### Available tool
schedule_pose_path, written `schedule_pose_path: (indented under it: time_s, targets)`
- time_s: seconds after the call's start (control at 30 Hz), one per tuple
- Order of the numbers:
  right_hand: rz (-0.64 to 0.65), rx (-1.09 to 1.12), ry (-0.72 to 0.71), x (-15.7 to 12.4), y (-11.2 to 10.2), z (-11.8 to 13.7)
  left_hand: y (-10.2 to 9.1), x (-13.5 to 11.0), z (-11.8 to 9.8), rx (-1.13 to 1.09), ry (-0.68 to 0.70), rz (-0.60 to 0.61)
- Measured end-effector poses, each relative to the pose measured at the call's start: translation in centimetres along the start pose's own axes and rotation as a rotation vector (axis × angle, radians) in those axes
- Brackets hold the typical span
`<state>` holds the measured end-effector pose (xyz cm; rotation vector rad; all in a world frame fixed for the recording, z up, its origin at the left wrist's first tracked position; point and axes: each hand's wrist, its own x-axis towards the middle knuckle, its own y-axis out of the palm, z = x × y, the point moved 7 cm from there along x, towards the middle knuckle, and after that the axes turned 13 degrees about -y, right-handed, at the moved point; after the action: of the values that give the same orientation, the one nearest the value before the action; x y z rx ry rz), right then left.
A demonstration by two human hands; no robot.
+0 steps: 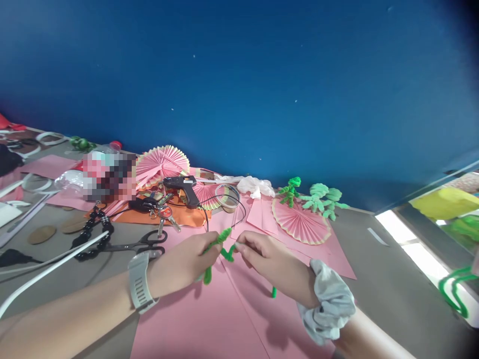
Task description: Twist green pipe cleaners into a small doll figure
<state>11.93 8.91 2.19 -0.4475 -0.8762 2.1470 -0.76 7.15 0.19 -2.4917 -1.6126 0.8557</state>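
Note:
Over the pink paper [194, 319], my left hand [189, 259] is closed around a bundle of twisted green pipe cleaner [225, 234], whose coiled tip pokes out above the fingers and whose lower end hangs below them. A bent length of the same pipe cleaner runs across to my right hand [258, 253], which pinches it between thumb and forefinger. Below the right wrist a short green end shows against the paper; whether it joins the held piece is hidden. Finished-looking green pipe cleaner figures [291, 191] and paler ones [324, 198] stand by the wall.
A black glue gun [186, 187] lies behind my hands with keys [166, 213] and black scissors [140, 243] to its left. Pink folded paper fans [302, 222] lie near the blue wall [239, 89]. A white cable [48, 279] crosses the left side.

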Motion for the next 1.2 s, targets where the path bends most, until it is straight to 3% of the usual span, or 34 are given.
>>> schedule_pose_path:
  time_s: [0.13,0.2,0.33,0.5,0.7,0.8,0.93,1.1,1.2]
  targets:
    - [-0.096,-0.232,-0.105,-0.6,0.1,2.2,-0.5,0.2,1.0,-0.37,0.013,-0.124]
    - [-0.128,-0.375,-0.166,-1.2,0.7,3.3,-0.6,0.3,1.2,-0.57,0.019,-0.094]
    - [-0.139,-0.615,-0.261,-1.7,2.3,3.9,-0.5,0.3,0.6,-0.77,0.023,-0.049]
    - [-0.27,-0.57,-0.385,-1.7,1.8,4.1,0.0,0.2,0.0,-1.048,-0.009,0.054]
    - [-0.38,-0.67,-0.797,-3.4,1.6,6.7,1.1,-1.3,-0.3,-1.292,-0.181,0.133]
    - [-0.355,-0.575,-0.786,-3.2,1.3,6.5,1.4,-1.9,-1.3,-1.246,-0.119,0.206]
    - [-0.25,-0.337,-0.649,-2.1,0.3,5.2,0.9,-1.8,-2.3,-1.069,-0.016,0.3]
    - [0.144,-0.158,-0.279,-0.6,0.0,2.2,1.0,-1.2,-1.9,-0.563,-0.055,0.401]
    - [0.248,-0.115,-0.174,-0.5,-0.3,1.5,1.6,-1.2,-1.0,-0.307,-0.068,0.398]
